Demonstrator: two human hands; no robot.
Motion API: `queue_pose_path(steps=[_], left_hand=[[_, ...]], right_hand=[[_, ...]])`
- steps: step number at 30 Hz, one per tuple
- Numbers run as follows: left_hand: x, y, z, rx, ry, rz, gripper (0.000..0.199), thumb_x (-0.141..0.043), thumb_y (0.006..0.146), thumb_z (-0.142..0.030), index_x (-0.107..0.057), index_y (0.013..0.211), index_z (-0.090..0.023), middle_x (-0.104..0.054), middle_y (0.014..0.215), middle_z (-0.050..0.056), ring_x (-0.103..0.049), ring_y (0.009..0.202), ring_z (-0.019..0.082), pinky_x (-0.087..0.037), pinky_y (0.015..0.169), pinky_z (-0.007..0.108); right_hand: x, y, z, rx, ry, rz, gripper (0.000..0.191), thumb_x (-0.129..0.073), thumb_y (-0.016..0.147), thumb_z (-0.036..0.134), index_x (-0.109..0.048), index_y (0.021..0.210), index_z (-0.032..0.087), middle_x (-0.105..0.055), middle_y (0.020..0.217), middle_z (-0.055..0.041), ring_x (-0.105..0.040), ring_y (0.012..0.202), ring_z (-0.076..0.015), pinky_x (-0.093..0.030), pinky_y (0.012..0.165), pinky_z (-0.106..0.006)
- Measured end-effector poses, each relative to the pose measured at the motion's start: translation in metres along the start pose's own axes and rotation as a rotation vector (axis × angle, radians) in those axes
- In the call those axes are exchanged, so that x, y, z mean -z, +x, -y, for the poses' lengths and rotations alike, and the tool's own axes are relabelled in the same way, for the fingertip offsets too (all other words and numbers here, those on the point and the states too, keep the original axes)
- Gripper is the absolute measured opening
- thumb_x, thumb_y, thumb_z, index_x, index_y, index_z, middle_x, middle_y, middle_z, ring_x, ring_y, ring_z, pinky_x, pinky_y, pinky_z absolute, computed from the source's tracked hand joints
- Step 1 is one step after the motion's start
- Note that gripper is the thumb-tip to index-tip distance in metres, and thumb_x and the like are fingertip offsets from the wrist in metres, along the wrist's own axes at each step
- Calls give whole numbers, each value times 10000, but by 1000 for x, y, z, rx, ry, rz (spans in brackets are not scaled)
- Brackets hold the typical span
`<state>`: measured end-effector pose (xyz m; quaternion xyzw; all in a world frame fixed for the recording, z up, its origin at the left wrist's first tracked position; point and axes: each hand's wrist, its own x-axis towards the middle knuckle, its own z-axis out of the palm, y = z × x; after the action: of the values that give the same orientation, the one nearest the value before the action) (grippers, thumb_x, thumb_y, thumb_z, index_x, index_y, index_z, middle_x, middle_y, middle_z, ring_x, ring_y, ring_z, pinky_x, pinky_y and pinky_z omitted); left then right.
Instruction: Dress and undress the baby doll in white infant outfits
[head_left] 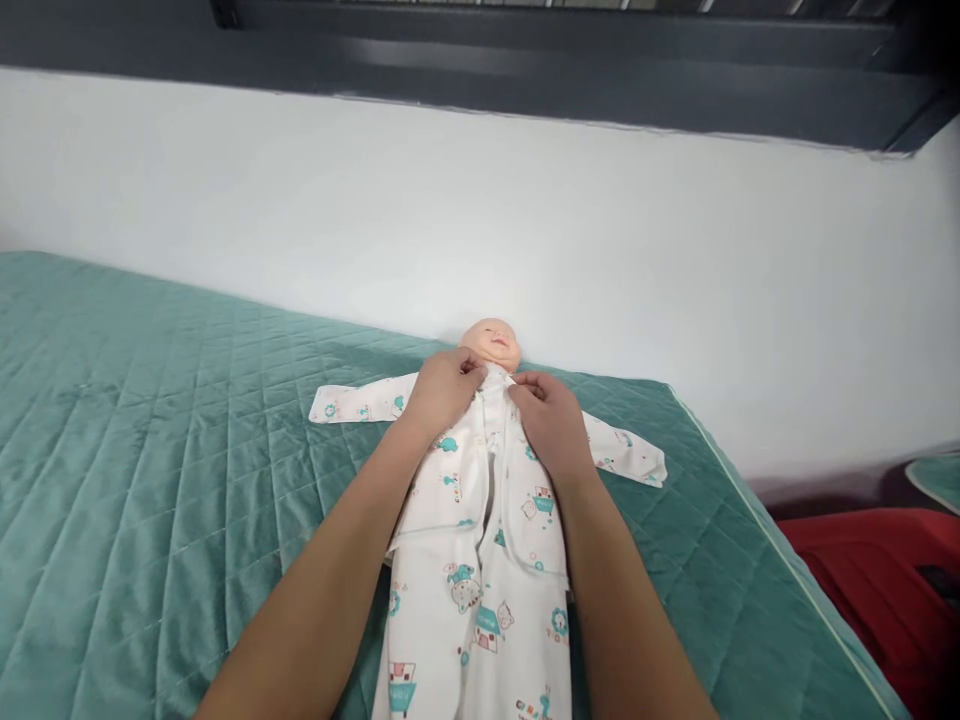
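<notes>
A baby doll (491, 343) lies on its back on a green quilted bed cover, its head near the wall. It wears a white baby jacket (450, 485) with teal and pink animal prints, and matching trousers (480, 645). The jacket's front hangs apart below the chest, and its sleeves stretch out to both sides. At the neckline, my left hand (442, 388) pinches the jacket's edge just under the doll's chin. Opposite it, my right hand (551, 415) has closed fingers at the other front edge. Any fastener between the fingers is hidden.
The green quilted cover (187, 450) spreads under the doll, with its piped edge on the right. A white wall (480, 200) stands behind, below a dark window frame (525, 70). Something red (885, 570) lies beyond the bed's right edge.
</notes>
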<state>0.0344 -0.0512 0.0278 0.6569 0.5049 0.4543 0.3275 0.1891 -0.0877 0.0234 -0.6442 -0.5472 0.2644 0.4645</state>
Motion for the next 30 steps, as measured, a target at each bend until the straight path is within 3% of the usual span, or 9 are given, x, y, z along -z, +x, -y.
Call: queue_pose_path(steps=[4,6,10,14,19,24,30], left_hand=[[-5,1,-4,103,-345,-80,75,-579,800,-228,-611,752,-180,-625,667,-9,-537,592,116,-396,593,249],[-8,0,-5,134,-398,-86,74,-585,795,-226,-611,752,-172,-612,645,-12,-530,572,107,-387,576,242],[-11,-3,-4,83,-266,-63,84,-606,796,-230,-645,755,-168,-646,682,-1,-562,617,117,-415,620,251],[-11,-5,-3,24,-208,-47,104,-598,817,-248,-657,775,-174,-679,742,8,-590,679,131,-446,679,260],[-13,-7,-8,-44,-229,-122,112,-561,853,-244,-652,839,-180,-699,794,10,-624,732,138,-477,743,268],[-13,-7,-10,-36,-87,-21,80,-587,831,-197,-656,791,-191,-719,811,14,-646,774,160,-471,761,287],[-11,-7,-7,-27,-112,4,90,-595,842,-205,-665,788,-191,-733,842,23,-661,808,171,-482,805,297]], right_hand=[[3,6,-6,-12,125,56,186,-602,744,351,-716,787,211,-701,771,-5,-589,721,-204,-443,669,-323],[3,7,-9,-24,223,94,184,-616,751,351,-727,790,209,-681,730,3,-570,675,-186,-440,640,-311],[1,6,-11,-14,378,97,242,-657,775,393,-745,929,227,-674,721,9,-568,660,-167,-453,635,-297],[-2,4,-9,55,326,123,280,-648,793,415,-746,980,231,-740,873,-27,-646,833,-211,-505,734,-326],[-2,3,-10,76,304,130,304,-621,811,433,-743,1004,232,-754,952,-32,-665,950,-232,-523,814,-352],[-2,2,-14,93,309,125,343,-619,809,480,-740,1024,242,-754,917,-28,-675,929,-234,-533,809,-363],[-5,2,-14,91,336,123,355,-621,812,473,-729,1042,225,-748,1033,-41,-668,976,-226,-519,870,-364]])
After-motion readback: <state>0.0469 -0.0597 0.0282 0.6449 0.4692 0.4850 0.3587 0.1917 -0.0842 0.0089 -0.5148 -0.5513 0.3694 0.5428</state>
